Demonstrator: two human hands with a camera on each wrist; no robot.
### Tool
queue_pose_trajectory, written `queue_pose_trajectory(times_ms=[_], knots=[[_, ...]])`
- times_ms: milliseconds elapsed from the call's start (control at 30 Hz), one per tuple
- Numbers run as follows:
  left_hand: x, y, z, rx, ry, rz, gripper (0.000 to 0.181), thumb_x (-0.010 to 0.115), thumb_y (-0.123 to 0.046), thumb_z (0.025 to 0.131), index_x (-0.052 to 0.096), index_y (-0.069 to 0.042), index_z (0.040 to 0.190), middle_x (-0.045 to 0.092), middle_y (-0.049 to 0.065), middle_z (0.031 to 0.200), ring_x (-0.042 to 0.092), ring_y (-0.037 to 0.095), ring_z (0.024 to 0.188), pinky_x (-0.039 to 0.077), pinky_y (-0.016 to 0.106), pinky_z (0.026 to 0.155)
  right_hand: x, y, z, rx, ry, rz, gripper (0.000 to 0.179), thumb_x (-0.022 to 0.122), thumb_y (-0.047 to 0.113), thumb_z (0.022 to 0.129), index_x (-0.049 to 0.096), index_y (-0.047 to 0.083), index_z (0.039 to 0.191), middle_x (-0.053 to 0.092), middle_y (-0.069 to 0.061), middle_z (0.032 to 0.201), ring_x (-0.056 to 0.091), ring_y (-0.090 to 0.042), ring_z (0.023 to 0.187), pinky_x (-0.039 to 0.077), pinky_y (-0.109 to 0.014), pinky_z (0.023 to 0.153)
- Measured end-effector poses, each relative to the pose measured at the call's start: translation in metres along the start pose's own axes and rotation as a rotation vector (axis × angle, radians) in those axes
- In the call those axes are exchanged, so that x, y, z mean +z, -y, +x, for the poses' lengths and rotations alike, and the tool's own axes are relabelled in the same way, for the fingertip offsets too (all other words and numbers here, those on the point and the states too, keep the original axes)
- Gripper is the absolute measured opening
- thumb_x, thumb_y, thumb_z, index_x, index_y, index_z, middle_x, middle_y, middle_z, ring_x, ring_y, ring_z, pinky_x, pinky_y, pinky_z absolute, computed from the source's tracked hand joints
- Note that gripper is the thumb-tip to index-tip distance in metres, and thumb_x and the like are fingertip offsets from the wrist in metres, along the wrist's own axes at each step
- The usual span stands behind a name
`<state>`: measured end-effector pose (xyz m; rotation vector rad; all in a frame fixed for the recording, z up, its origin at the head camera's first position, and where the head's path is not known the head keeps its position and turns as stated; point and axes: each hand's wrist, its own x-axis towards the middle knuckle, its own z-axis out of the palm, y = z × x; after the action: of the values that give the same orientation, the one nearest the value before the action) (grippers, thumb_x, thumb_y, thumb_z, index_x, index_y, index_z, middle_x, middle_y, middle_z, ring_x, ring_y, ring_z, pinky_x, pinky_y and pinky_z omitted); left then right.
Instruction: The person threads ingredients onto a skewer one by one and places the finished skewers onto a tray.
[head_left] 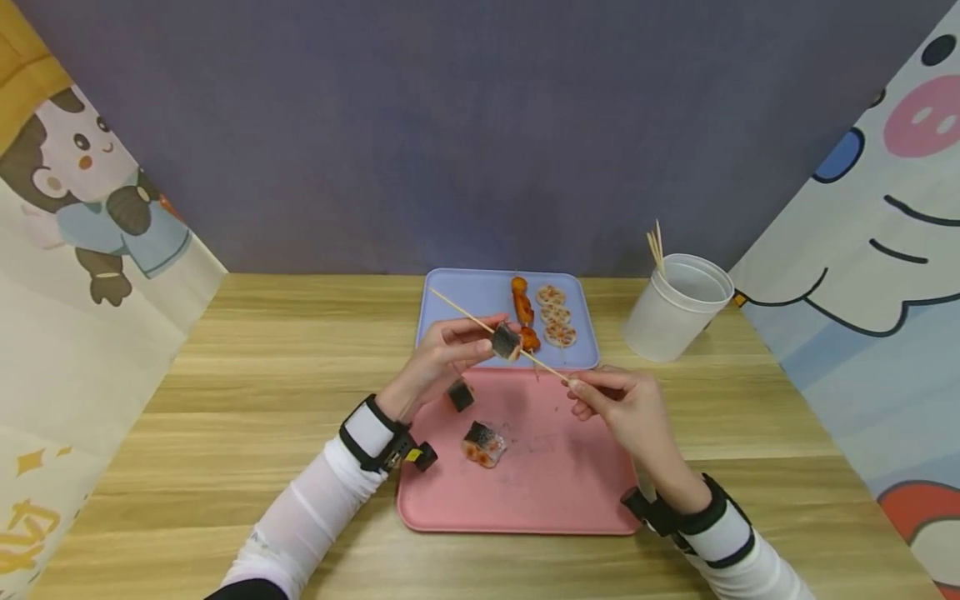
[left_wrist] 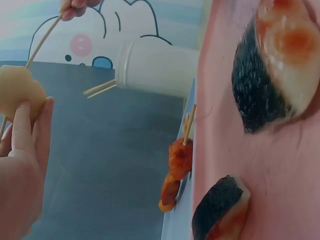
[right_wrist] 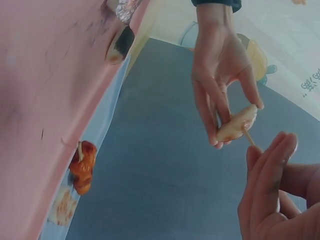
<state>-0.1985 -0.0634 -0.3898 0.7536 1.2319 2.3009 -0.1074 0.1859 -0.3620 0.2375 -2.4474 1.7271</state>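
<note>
Above the pink tray [head_left: 577,496], my left hand [head_left: 429,363] grips a fish piece [head_left: 506,342] with dark skin on one side and pale flesh on the other. A thin wooden skewer [head_left: 553,372] runs through this piece, its pointed end sticking out beyond it to the upper left. My right hand [head_left: 628,410] pinches the skewer near its lower right end. In the right wrist view the pale side of the piece [right_wrist: 237,125] faces the camera. Two more fish pieces lie on the pink tray, a smaller one [head_left: 461,396] and a larger one [head_left: 483,445] with reddish spots.
Behind the pink tray lies a blue tray [head_left: 457,292], bearing a skewer of orange-red meat [head_left: 522,307] and a skewer of lotus root slices [head_left: 556,316]. A white bucket [head_left: 667,321] with several bare skewers [head_left: 656,250] stands at the back right, near the grey wall [head_left: 480,142].
</note>
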Motion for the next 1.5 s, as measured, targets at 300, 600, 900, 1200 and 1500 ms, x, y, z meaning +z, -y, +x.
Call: queue_pose_trajectory(times_ms=[300, 600, 900, 1200, 1500], knots=[[0.000, 0.001, -0.001, -0.024, -0.014, 0.014, 0.048, 0.069, -0.014, 0.086, 0.055, 0.006, 0.128, 0.060, 0.012, 0.130, 0.060, 0.020, 0.116, 0.046, 0.033, 0.100, 0.001, -0.002, 0.000, 0.054, 0.026, -0.030, 0.017, 0.068, 0.006, 0.086, 0.072, -0.005, 0.098, 0.069, -0.021, 0.079, 0.065, -0.011, 0.057, 0.057, -0.032, 0.055], [0.022, 0.018, 0.003, -0.114, 0.049, 0.097, 0.051, 0.070, -0.013, 0.085, 0.054, 0.006, 0.130, 0.060, 0.013, 0.129, 0.061, 0.019, 0.114, 0.047, 0.033, 0.099, 0.007, -0.002, 0.000, 0.033, 0.065, 0.048, 0.018, 0.067, 0.004, 0.086, 0.070, -0.010, 0.097, 0.068, -0.023, 0.077, 0.066, -0.009, 0.057, 0.057, -0.031, 0.054], [0.027, 0.020, 0.005, -0.098, 0.050, 0.107, 0.051, 0.069, -0.009, 0.085, 0.052, 0.009, 0.129, 0.054, 0.022, 0.133, 0.062, 0.020, 0.111, 0.048, 0.033, 0.097, 0.007, 0.000, 0.001, 0.043, 0.073, 0.055, 0.021, 0.067, 0.006, 0.087, 0.070, -0.009, 0.101, 0.069, -0.024, 0.080, 0.067, -0.010, 0.059, 0.057, -0.031, 0.055], [0.025, 0.017, 0.006, -0.106, 0.033, 0.169, 0.055, 0.069, -0.011, 0.086, 0.049, 0.004, 0.135, 0.050, 0.023, 0.137, 0.053, 0.024, 0.124, 0.046, 0.034, 0.100, 0.008, -0.004, 0.004, 0.041, 0.065, 0.076, 0.022, 0.067, 0.008, 0.087, 0.070, -0.007, 0.104, 0.069, -0.024, 0.079, 0.069, -0.013, 0.060, 0.058, -0.034, 0.058], [0.008, 0.007, 0.008, -0.151, 0.245, 0.682, 0.063, 0.071, 0.000, 0.081, 0.047, -0.007, 0.139, 0.059, 0.016, 0.129, 0.059, 0.025, 0.116, 0.049, 0.036, 0.097, -0.001, -0.010, 0.005, 0.033, 0.013, 0.104, 0.022, 0.064, 0.003, 0.089, 0.067, -0.013, 0.103, 0.071, -0.008, 0.079, 0.067, -0.009, 0.061, 0.058, -0.031, 0.059]])
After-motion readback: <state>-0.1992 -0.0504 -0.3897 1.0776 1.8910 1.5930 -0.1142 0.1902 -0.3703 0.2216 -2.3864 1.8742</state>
